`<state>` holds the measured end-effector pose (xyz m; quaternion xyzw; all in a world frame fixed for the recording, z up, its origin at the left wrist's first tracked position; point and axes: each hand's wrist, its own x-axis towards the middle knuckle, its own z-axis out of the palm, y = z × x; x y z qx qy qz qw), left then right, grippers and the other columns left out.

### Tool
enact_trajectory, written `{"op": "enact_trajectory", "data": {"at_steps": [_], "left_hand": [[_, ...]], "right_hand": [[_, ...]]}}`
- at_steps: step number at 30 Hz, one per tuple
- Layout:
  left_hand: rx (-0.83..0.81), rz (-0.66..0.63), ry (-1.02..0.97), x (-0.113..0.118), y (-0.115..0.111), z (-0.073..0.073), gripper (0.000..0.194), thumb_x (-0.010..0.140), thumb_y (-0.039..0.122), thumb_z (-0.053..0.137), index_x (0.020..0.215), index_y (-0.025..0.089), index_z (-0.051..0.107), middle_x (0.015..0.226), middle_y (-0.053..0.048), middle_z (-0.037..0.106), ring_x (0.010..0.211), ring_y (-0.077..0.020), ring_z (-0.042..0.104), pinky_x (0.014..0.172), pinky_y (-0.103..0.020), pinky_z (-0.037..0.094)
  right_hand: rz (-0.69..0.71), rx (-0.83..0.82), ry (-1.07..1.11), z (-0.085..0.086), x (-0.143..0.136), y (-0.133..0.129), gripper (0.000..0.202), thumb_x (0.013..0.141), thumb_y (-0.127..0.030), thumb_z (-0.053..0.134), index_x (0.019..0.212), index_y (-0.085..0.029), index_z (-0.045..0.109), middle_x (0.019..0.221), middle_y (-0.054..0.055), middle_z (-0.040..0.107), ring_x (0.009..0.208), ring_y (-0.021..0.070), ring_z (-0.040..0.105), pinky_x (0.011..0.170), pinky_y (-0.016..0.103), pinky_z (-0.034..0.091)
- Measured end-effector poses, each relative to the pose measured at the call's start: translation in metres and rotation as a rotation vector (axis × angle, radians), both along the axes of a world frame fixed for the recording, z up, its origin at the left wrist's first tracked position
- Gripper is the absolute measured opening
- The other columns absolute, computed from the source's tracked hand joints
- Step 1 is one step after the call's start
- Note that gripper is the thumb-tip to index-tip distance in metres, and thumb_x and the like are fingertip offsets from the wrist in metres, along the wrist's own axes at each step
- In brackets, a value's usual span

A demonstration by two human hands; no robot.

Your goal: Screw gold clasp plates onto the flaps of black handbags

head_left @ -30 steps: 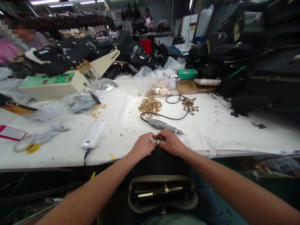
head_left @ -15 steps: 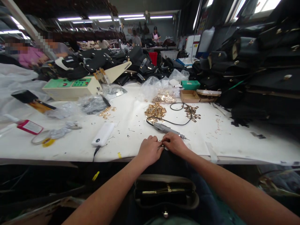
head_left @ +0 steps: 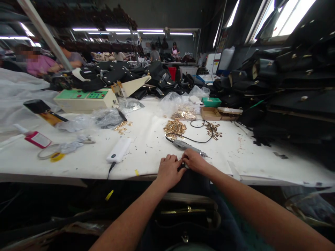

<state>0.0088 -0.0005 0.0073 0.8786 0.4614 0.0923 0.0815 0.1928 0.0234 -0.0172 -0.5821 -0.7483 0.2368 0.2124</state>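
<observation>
A black bag lies open in my lap, its gold zipper showing, and its dark flap reaches up to the table's front edge. On the flap's far end my left hand is closed, fingers bent over the material. My right hand pinches at the same spot, fingertips touching those of the left. A small shiny metal piece shows between them, partly hidden. Just beyond the hands lies a grey electric screwdriver with a black cord, its tip pointing right. Behind it is a pile of gold metal pieces.
Darker metal pieces lie right of the gold pile. A white power bank, a red bottle and a green-topped machine stand left. Black bags are heaped right. People are in the background.
The camera view has shifted slightly, so the table sits a little lower and further right. Both hands stay together on the flap; the bag's opening looks narrower and more shaded.
</observation>
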Motion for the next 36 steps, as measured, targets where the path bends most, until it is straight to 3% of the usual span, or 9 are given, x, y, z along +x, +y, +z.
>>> {"op": "enact_trajectory", "data": {"at_steps": [7, 11, 14, 17, 21, 24, 28, 32, 36], "left_hand": [[0.008, -0.004, -0.018, -0.003, 0.000, 0.000, 0.034, 0.093, 0.051, 0.062, 0.117, 0.029, 0.071, 0.111, -0.008, 0.062, 0.109, -0.0288, 0.052, 0.088, -0.043, 0.043], [0.020, -0.011, -0.026, -0.003, -0.001, 0.001, 0.034, 0.094, 0.050, 0.060, 0.117, 0.028, 0.070, 0.112, -0.008, 0.062, 0.111, -0.0292, 0.051, 0.090, -0.044, 0.042], [0.023, -0.010, -0.033, -0.003, -0.003, 0.000, 0.035, 0.095, 0.050, 0.058, 0.120, 0.028, 0.068, 0.111, -0.008, 0.063, 0.111, -0.0294, 0.051, 0.091, -0.044, 0.041], [0.036, -0.016, -0.050, -0.003, -0.004, -0.003, 0.036, 0.097, 0.049, 0.056, 0.124, 0.027, 0.066, 0.111, -0.009, 0.063, 0.111, -0.0289, 0.052, 0.092, -0.045, 0.040], [0.038, -0.026, -0.074, -0.003, -0.002, -0.004, 0.034, 0.097, 0.047, 0.056, 0.123, 0.028, 0.066, 0.111, -0.008, 0.063, 0.110, -0.0283, 0.053, 0.091, -0.044, 0.039], [0.036, -0.034, -0.090, -0.004, 0.000, -0.004, 0.030, 0.097, 0.045, 0.056, 0.120, 0.029, 0.068, 0.109, -0.007, 0.064, 0.107, -0.0281, 0.054, 0.089, -0.044, 0.040], [0.052, -0.023, -0.118, -0.004, 0.003, -0.006, 0.028, 0.097, 0.040, 0.057, 0.121, 0.029, 0.068, 0.107, -0.007, 0.065, 0.105, -0.0275, 0.056, 0.089, -0.044, 0.041], [0.067, -0.017, -0.152, -0.004, 0.005, -0.009, 0.028, 0.096, 0.036, 0.059, 0.121, 0.029, 0.069, 0.107, -0.006, 0.066, 0.105, -0.0267, 0.057, 0.090, -0.044, 0.042], [0.066, -0.008, -0.162, -0.004, 0.007, -0.012, 0.030, 0.095, 0.034, 0.060, 0.123, 0.030, 0.069, 0.108, -0.005, 0.067, 0.106, -0.0264, 0.058, 0.090, -0.044, 0.043]], "right_hand": [[-0.015, -0.010, -0.068, 0.007, -0.009, 0.003, 0.011, 0.088, -0.013, 0.056, 0.085, -0.017, 0.066, 0.098, 0.011, 0.064, 0.088, 0.0216, 0.059, 0.085, 0.034, 0.048], [-0.048, -0.058, -0.031, 0.019, -0.004, 0.005, 0.012, 0.086, -0.012, 0.055, 0.081, -0.017, 0.064, 0.090, 0.009, 0.067, 0.087, 0.0204, 0.062, 0.082, 0.031, 0.048], [-0.058, -0.145, 0.042, 0.035, 0.015, -0.006, 0.013, 0.089, -0.018, 0.051, 0.087, -0.018, 0.064, 0.081, 0.003, 0.069, 0.072, 0.0167, 0.064, 0.069, 0.027, 0.049], [-0.084, -0.213, 0.127, 0.054, 0.045, -0.032, 0.017, 0.090, -0.025, 0.049, 0.092, -0.019, 0.065, 0.081, 0.003, 0.071, 0.072, 0.0172, 0.065, 0.066, 0.027, 0.047], [-0.116, -0.333, 0.033, 0.079, 0.087, -0.066, 0.014, 0.082, -0.026, 0.056, 0.080, -0.020, 0.069, 0.078, 0.002, 0.070, 0.076, 0.0187, 0.061, 0.068, 0.028, 0.043], [-0.101, -0.436, -0.030, 0.087, 0.108, -0.074, 0.017, 0.082, -0.029, 0.059, 0.070, -0.020, 0.067, 0.069, 0.001, 0.067, 0.068, 0.0173, 0.057, 0.062, 0.028, 0.039], [-0.167, -0.295, -0.038, 0.081, 0.122, -0.050, 0.011, 0.081, -0.028, 0.061, 0.080, -0.020, 0.069, 0.078, 0.001, 0.071, 0.073, 0.0167, 0.062, 0.066, 0.026, 0.043], [-0.408, -0.166, -0.234, 0.067, 0.140, 0.000, 0.016, 0.085, -0.029, 0.061, 0.093, -0.022, 0.073, 0.093, 0.002, 0.075, 0.086, 0.0171, 0.066, 0.075, 0.025, 0.045], [-0.619, -0.178, -0.356, 0.048, 0.164, 0.046, 0.023, 0.086, -0.035, 0.063, 0.099, -0.021, 0.076, 0.101, 0.008, 0.075, 0.094, 0.0241, 0.066, 0.073, 0.029, 0.044]]}}
